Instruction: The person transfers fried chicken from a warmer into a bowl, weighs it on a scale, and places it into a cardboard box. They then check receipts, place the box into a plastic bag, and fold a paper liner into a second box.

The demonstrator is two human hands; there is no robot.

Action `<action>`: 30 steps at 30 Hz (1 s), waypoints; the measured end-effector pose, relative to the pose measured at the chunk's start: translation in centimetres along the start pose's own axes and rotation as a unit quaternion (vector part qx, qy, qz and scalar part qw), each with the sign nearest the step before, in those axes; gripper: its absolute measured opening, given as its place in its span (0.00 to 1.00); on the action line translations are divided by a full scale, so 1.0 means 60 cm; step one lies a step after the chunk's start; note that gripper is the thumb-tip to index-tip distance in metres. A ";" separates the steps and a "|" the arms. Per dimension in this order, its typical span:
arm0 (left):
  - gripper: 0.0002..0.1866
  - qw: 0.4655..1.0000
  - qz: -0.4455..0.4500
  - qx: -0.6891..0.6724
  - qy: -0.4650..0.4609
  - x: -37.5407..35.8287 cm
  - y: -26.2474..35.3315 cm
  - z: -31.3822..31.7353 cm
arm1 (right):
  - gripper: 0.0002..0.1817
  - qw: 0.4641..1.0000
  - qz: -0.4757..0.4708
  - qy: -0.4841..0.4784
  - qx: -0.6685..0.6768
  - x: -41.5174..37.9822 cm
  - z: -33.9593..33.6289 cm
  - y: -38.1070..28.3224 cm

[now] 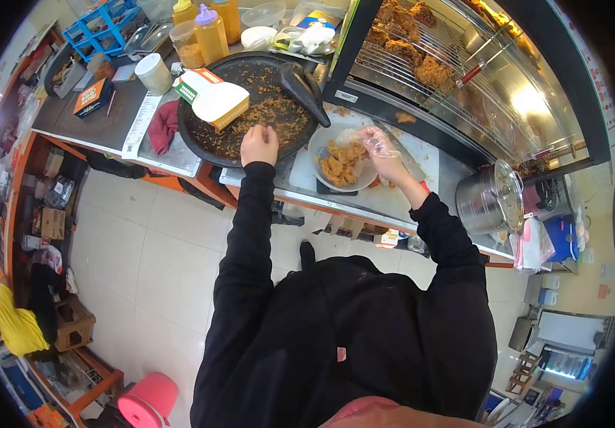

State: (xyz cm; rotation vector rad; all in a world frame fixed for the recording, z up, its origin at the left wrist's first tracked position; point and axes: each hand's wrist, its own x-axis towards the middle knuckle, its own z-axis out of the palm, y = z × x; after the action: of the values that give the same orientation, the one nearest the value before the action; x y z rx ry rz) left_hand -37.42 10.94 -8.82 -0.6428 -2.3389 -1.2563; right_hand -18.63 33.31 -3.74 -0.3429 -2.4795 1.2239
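Observation:
My left hand (259, 145), bare and with its fingers curled in, is over the near rim of a dark round stone mortar (204, 146). Brown crumbs are scattered in the mortar, and a dark pestle (305, 93) rests at its right side. A white, green and orange paper food box (214, 98) lies on the mortar's left part. My right hand (380, 151), in a clear plastic glove, is bent at the right rim of a pale bowl (319, 135). Fried chicken pieces (341, 162) fill the bowl beside its fingertips; whatever those fingers pinch is hidden.
A glass warming cabinet (421, 100) with fried chicken stands behind the bowl. To the right is a steel pot (489, 200). Sauce bottles (211, 36), a white-lidded jar (153, 73), a maroon cloth (163, 127) and a small box (94, 98) occupy the left counter. A pink bucket (149, 401) stands on the floor.

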 end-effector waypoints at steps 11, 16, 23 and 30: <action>0.11 1.000 0.007 0.004 0.005 0.002 -0.002 0.002 | 0.13 0.903 0.083 0.075 0.414 0.044 -0.059 -0.001; 0.12 1.000 0.003 0.006 0.004 0.001 -0.007 0.005 | 0.14 0.859 0.086 0.079 0.499 0.034 -0.116 -0.035; 0.13 1.000 -0.006 0.015 -0.012 -0.002 -0.006 0.004 | 0.13 0.853 0.091 0.116 0.501 -0.002 -0.160 0.004; 0.13 1.000 -0.013 0.022 -0.017 -0.003 -0.006 0.005 | 0.15 0.946 0.089 0.146 0.275 -0.031 -0.158 -0.054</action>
State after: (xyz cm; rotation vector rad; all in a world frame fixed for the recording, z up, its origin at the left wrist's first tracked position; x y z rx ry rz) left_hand -37.54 11.00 -9.30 -0.6257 -2.4020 -1.2106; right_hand -13.21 37.46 3.83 -0.5526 -1.7961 1.7273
